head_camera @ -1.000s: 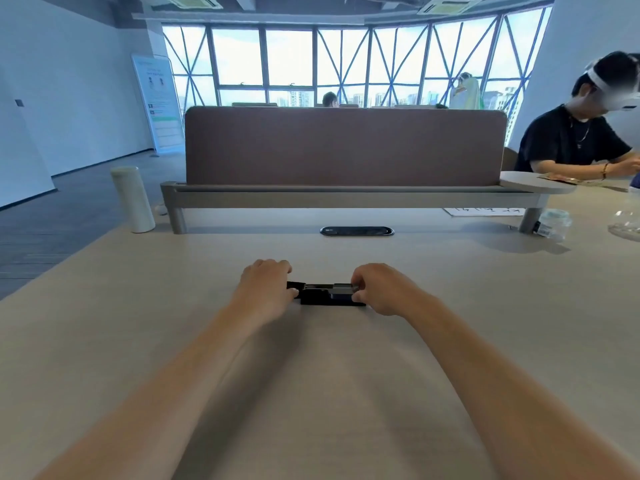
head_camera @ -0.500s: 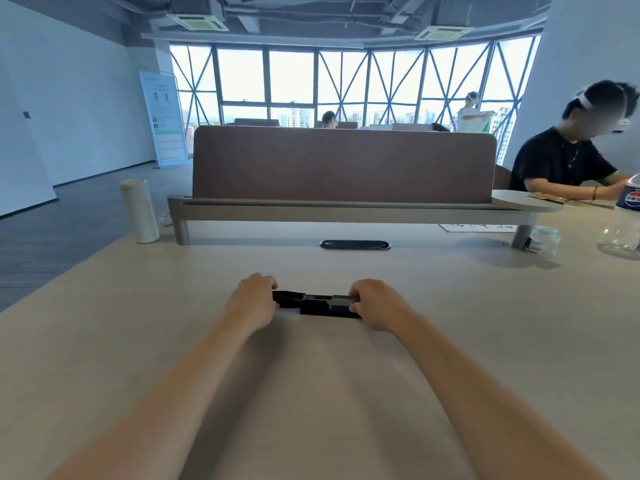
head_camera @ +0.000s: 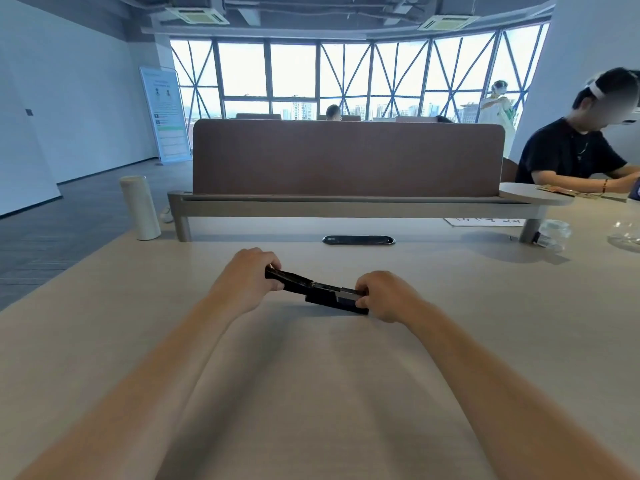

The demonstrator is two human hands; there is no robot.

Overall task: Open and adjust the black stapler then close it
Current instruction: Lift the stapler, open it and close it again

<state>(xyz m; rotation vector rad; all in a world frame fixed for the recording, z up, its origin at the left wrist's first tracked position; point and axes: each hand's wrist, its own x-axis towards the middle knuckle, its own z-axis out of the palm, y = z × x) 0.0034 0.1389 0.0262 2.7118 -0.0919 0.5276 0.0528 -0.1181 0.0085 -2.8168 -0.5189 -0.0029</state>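
Observation:
The black stapler point(head_camera: 320, 291) lies on the light wooden table point(head_camera: 485, 306) in front of me, swung open and stretched out sideways. My left hand point(head_camera: 247, 280) grips the black top arm at its left end, which is lifted a little off the table. My right hand point(head_camera: 384, 294) pinches the right end, where the base and a grey metal part rest on the table. Fingers hide both ends of the stapler.
A brown divider screen point(head_camera: 346, 157) on a grey rail stands across the table behind the stapler. A white cylinder bottle point(head_camera: 140, 207) is at the far left, a black cable port point(head_camera: 358, 240) sits in the tabletop. A seated person point(head_camera: 575, 154), a clear jar point(head_camera: 554, 233) and paper point(head_camera: 485, 221) are at the right.
The stapler's top arm has swung further open to the left and its left end has risen off the table with my left hand. The camera view has tilted upward.

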